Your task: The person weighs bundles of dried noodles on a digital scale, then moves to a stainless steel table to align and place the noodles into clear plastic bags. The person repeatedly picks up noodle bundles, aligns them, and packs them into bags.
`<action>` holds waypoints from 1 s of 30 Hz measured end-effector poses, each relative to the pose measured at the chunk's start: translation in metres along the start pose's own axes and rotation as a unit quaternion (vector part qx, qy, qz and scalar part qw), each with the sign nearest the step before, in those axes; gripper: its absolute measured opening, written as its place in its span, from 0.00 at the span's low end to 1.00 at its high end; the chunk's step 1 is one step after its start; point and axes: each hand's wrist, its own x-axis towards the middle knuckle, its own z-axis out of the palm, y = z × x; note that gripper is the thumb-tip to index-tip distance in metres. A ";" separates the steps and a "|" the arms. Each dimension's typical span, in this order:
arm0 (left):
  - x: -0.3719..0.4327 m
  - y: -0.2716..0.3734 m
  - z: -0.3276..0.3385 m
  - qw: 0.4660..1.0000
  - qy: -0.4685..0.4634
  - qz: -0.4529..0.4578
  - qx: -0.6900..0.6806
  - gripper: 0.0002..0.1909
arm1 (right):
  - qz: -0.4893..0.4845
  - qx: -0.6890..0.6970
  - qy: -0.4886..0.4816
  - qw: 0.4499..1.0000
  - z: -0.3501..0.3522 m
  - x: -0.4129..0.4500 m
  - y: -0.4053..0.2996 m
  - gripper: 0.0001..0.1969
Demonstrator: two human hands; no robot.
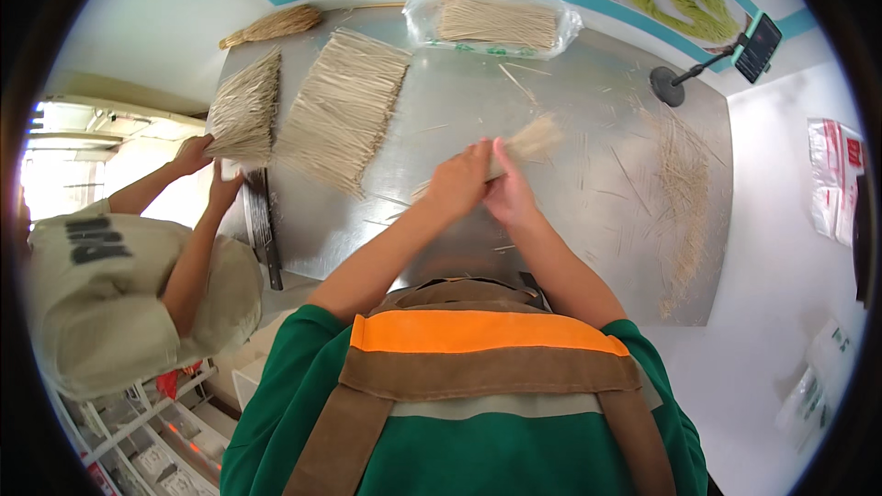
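Observation:
A bundle of thin, dry noodle-like sticks (pixel 536 139), blurred at its far end, is held over the middle of the metal table (pixel 441 93). My left hand (pixel 460 176) is closed around the bundle, its fingers partly hidden behind the back of the hand. My right hand (pixel 508 189) presses against the bundle from the other side, palm towards it and thumb up. A wide layer of the same sticks (pixel 348 110) lies to the left of my hands. Loose sticks (pixel 630 179) and broken bits (pixel 682 200) are scattered at the right.
At the left, a co-worker's hands (pixel 207 165) touch another stick pile (pixel 244 107), close to a long dark-handled knife (pixel 260 220) at the table's edge. Along the back are a straw brush (pixel 275 24) and a plastic bag of sticks (pixel 496 21). A phone on a stand (pixel 756 47) is at the back right.

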 end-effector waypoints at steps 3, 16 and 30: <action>-0.010 0.005 0.014 0.992 0.080 0.061 0.073 0.27 | -0.049 0.086 0.019 0.995 -0.005 0.012 0.004 0.14; -0.092 -0.086 0.009 0.988 0.098 -0.026 0.119 0.26 | -0.236 0.190 0.057 0.951 -0.043 -0.037 -0.123 0.12; -0.094 -0.085 0.067 0.965 0.177 -0.022 0.191 0.05 | -0.179 0.162 0.059 0.969 -0.078 -0.094 -0.090 0.10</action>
